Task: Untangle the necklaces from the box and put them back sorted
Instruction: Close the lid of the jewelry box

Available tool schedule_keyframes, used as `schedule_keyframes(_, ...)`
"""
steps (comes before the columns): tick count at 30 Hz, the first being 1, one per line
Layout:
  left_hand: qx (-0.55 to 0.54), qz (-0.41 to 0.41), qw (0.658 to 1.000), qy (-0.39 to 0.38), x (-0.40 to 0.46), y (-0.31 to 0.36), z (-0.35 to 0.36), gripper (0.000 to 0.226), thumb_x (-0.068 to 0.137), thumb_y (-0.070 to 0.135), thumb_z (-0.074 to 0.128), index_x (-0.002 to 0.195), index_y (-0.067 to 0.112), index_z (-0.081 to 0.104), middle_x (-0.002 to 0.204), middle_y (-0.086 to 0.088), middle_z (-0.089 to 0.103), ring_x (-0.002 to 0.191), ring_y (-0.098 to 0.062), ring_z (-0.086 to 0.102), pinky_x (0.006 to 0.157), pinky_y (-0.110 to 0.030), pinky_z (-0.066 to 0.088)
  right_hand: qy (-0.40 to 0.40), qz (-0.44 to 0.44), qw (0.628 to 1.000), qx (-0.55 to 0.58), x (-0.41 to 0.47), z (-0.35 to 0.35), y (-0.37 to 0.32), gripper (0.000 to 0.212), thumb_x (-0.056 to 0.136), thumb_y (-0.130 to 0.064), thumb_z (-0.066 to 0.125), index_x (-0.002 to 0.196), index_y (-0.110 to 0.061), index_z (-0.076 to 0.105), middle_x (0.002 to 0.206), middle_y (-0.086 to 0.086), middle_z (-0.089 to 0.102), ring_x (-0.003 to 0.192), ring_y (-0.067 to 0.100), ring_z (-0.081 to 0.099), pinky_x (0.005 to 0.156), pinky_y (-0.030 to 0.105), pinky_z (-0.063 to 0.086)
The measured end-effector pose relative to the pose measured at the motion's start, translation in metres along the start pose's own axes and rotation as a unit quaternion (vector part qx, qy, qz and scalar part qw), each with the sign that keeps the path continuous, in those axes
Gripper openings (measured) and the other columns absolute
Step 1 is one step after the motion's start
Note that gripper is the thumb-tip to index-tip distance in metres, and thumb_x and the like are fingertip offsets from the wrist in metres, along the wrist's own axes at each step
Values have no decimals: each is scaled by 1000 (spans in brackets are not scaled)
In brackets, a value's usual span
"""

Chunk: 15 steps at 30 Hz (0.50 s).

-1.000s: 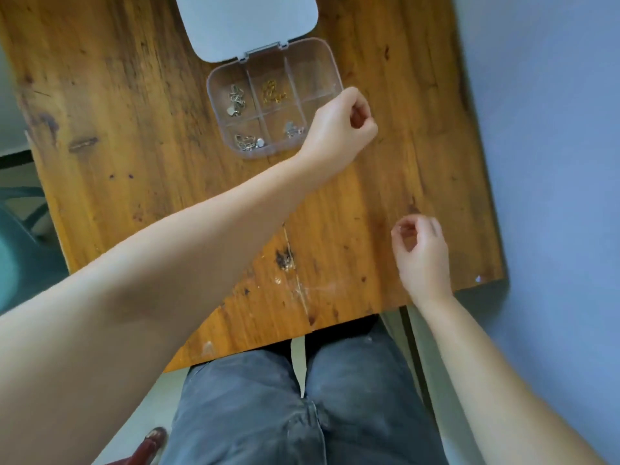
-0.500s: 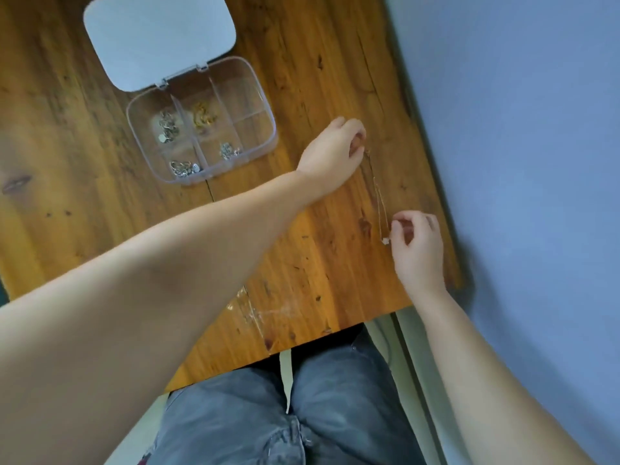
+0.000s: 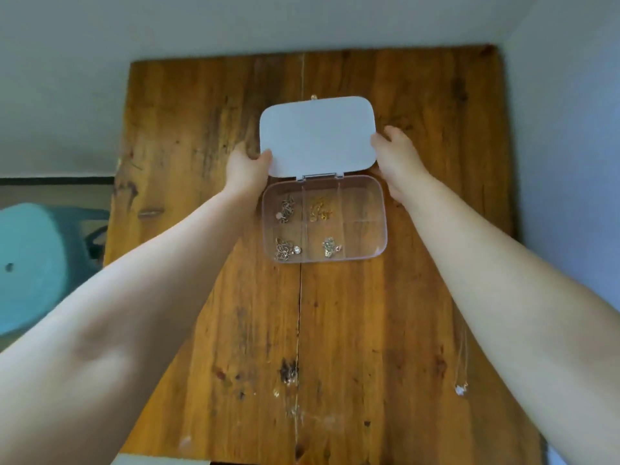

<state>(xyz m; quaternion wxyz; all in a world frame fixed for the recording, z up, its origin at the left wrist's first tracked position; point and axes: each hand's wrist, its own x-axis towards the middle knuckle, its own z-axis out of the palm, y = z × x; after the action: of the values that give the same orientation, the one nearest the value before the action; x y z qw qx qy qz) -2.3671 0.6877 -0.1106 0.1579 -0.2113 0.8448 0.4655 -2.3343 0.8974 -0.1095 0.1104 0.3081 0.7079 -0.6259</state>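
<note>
- Clear plastic compartment box open on brown wooden plank surface, hinged white lid tipped back on the far side.
- Left hand on lid's left edge, thumb over the near-left corner; rest of the fingers behind the lid, closure cannot tell.
- Right hand against lid's right edge, fingers curled round it; how tightly pressed, cannot tell.
- Six compartments, two rows of three.
- Far-left: bunched silver-tone necklace.
- Far-middle: bunched gold-tone necklace.
- Near-left: silver-tone necklace with round clear stone.
- Near-middle: small silver-tone necklace.
- Both right-hand compartments without visible contents.
- Thin chain necklace with small pale pendant stretched out on the surface near the right edge, well apart from the box, partly hidden under right forearm.
- Teal round stool left of the surface.
</note>
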Motion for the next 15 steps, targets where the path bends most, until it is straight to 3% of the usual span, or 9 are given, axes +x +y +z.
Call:
schedule_keyframes(3,-110,-25,993,-47,9,10,-2,36,91,7,51,127,10,53,121,-9,62,103,-24,62,89,-37,55,3,4,998,66,13,4,-8,35,95,-9,42,128,-6,52,126,9,61,110,24,60,96,43,51)
schedule_keyframes(7,-121,77,987,-72,2,16,-16,22,87,6,52,104,16,61,111,-8,66,104,-22,63,90,-38,54,30,-73,996,46,-11,-12,-5,26,93,-12,49,114,-22,61,110,-9,65,107,12,59,94,36,52)
schedule_keyframes(9,-118,136,980,-79,-10,13,-25,20,85,4,53,97,16,63,102,-3,69,96,-12,65,84,-28,54,26,-122,992,30,-31,-21,0,21,93,-15,53,102,-29,65,106,-11,68,105,10,62,93,34,52)
schedule_keyframes(12,-14,266,962,-53,-39,-11,-42,26,81,-2,55,95,15,68,91,5,69,83,5,61,76,-9,45,-25,-214,975,-56,-66,-35,18,25,94,-11,53,106,-27,68,108,-10,68,99,-7,60,88,14,46)
schedule_keyframes(13,37,308,949,-53,-47,-22,-46,29,79,-5,56,98,13,69,96,2,70,89,1,62,79,-9,45,-42,-231,966,-108,-74,-39,27,28,94,-6,52,113,-21,66,117,-5,65,106,-7,57,93,12,43)
schedule_keyframes(15,138,381,912,-59,-55,-45,-50,35,79,-9,58,107,9,67,113,-8,68,109,-16,60,95,-22,44,-64,-242,945,-211,-84,-40,47,39,94,1,46,128,-14,57,137,1,53,127,5,45,109,21,32)
